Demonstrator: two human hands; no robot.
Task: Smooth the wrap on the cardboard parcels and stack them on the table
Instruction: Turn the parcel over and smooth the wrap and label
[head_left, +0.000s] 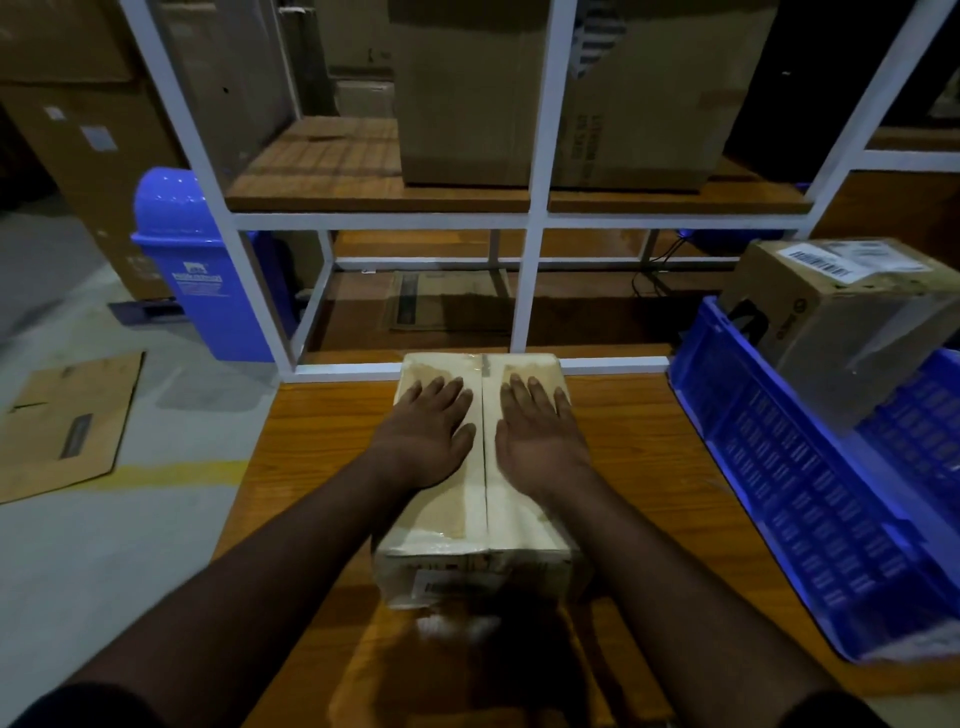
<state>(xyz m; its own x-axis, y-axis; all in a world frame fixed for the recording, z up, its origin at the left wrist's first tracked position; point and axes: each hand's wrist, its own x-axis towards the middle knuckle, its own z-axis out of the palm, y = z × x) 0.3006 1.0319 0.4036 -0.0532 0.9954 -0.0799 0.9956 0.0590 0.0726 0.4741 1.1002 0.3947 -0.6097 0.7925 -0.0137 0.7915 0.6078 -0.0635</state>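
Both hands (480, 431) flat — parcel (480, 525) top half-hidden.

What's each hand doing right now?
Left hand: open, flat on the wrapped parcel.
Right hand: open, flat on the same parcel.

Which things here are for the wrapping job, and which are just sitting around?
For the job: wrapped parcel, left hand, right hand, table, parcel in the crate.

Just sitting around: blue bin, flat cardboard, shelf boxes.
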